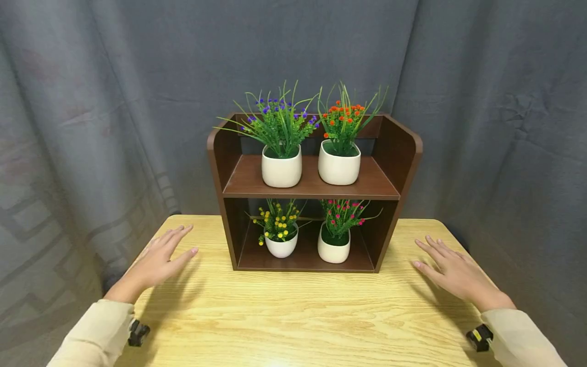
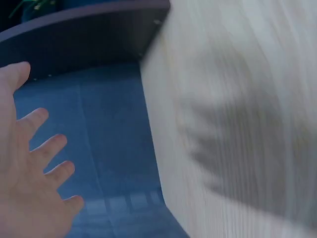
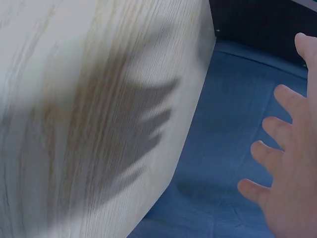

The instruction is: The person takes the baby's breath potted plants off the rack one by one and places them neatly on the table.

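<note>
My left hand point(image 1: 158, 259) hovers above the left side of the table, its fingers spread and holding nothing. On the right, my right hand point(image 1: 454, 270) is likewise over the table with spread fingers and nothing in it. Between them stands a brown two-tier shelf point(image 1: 312, 191). Its upper board carries a white pot with purple flowers point(image 1: 282, 171) and a white pot with orange flowers point(image 1: 339, 167). Below are a white pot with yellow flowers point(image 1: 282, 246) and one with pink flowers point(image 1: 334, 251). Both hands are apart from the shelf.
The light wood table point(image 1: 293, 316) bears the shelf near its back edge. Grey curtains point(image 1: 321, 46) hang behind it and along both sides. A small black wrist camera point(image 1: 137, 333) is at the left sleeve, another camera point(image 1: 479, 337) at the right sleeve.
</note>
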A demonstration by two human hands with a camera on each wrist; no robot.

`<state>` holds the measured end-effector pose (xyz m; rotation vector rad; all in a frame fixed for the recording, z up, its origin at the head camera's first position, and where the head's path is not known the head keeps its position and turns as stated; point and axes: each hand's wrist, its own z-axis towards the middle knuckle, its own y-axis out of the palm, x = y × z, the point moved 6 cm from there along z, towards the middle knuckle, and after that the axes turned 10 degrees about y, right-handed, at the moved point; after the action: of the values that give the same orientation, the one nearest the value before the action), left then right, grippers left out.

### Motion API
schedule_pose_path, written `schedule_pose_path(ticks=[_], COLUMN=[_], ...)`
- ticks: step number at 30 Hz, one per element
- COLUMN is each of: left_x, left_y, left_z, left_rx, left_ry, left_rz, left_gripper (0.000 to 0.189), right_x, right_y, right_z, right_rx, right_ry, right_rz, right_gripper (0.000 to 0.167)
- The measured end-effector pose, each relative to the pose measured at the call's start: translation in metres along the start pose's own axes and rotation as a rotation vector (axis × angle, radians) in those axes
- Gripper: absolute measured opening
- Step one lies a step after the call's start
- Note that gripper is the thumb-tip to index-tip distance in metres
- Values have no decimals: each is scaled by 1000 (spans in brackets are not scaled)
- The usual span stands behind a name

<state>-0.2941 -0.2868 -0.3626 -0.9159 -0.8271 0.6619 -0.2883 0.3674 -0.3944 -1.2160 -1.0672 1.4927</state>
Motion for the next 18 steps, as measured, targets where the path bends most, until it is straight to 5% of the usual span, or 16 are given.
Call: schedule_pose_path(ticks=[18], left_x=[25], left_y=[-1], left_z=[43], left_rx=[183], left_ry=[-130], left_rz=[-457], left_gripper=[58], right_x=[-20], right_y=[-4], right_z=[-2], right_rx=[-5], right_ry=[-53], right_rz=[100], right_gripper=[62])
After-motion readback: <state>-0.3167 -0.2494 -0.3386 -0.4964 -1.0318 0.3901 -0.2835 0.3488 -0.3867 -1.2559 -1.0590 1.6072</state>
